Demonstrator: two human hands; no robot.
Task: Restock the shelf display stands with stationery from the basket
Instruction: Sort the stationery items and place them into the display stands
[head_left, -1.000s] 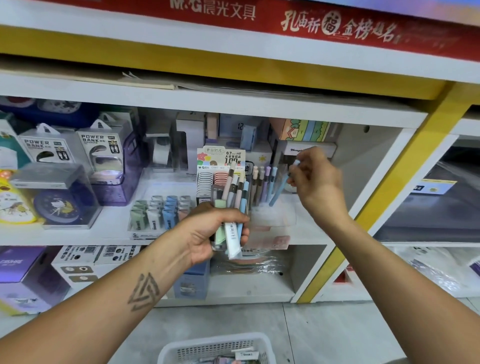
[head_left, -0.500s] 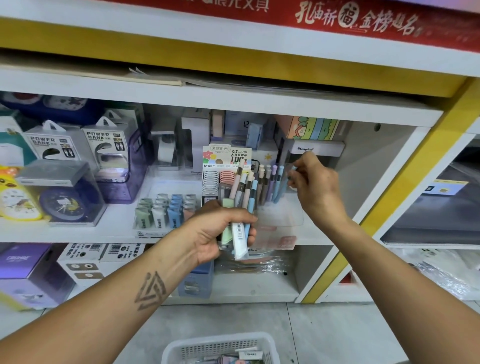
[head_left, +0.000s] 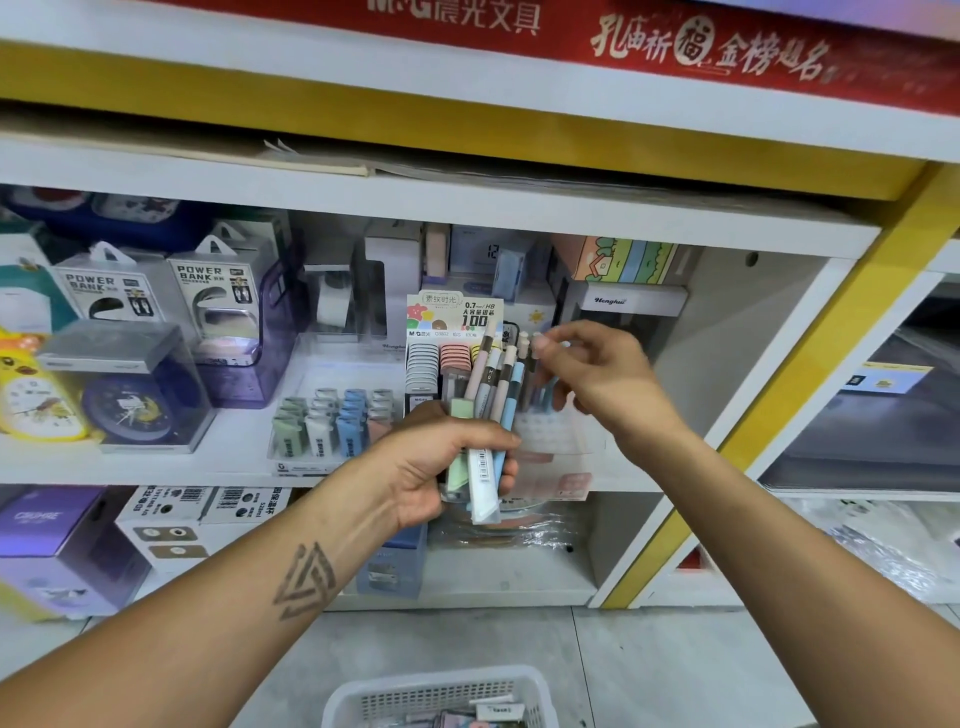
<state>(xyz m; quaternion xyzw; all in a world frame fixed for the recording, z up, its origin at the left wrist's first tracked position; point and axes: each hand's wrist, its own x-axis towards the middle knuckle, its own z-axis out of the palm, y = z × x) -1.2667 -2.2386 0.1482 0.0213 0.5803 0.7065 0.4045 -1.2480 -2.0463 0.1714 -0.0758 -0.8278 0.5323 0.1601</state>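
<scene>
Left hand (head_left: 436, 467) grips pencil bundle (head_left: 485, 415) before clear display stand (head_left: 561, 436), right hand (head_left: 597, 374) pinches one pencil top by the stand, basket (head_left: 441, 696) below; loose bundle grip could spill pencils.

Two clear boxes (head_left: 215, 299) say "POWER BANK", the pencil-lead card (head_left: 454, 317) says "0.7 HB" and "100", and the red banner (head_left: 519, 21) says "M&G".

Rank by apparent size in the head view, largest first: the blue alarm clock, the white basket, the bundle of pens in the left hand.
1. Blue alarm clock
2. White basket, though cropped and nearer the camera, so unsure against the clock
3. Bundle of pens
</scene>
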